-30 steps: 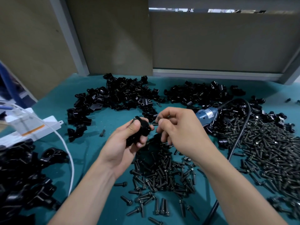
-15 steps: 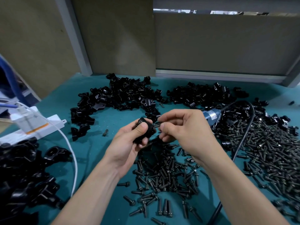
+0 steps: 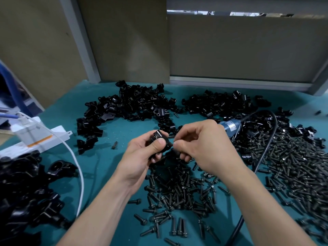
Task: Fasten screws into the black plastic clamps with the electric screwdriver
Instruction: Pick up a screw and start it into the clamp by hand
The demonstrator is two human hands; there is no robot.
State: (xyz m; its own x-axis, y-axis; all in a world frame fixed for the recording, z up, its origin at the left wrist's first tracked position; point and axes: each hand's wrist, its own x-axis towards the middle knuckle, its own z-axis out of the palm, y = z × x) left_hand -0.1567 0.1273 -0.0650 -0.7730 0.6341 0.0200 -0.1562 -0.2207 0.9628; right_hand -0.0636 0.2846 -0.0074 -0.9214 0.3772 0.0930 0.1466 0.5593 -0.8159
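Observation:
My left hand grips a black plastic clamp above the green table, thumb pressed on its front. My right hand is just right of it, its thumb and forefinger pinched together at the clamp's right side; a screw there is mostly hidden by the fingers. The blue electric screwdriver lies on the table behind my right hand, partly hidden by it, and its black cable loops round to the right. Loose black screws lie under and in front of both hands.
Piles of black clamps lie at the back and back right. A larger screw heap covers the right side. Bigger black parts sit at the left, beside a white device with a white cable.
Both hands stay together over the screws. My right hand's fingers have closed in tighter against the clamp's right side, and the view has shifted slightly.

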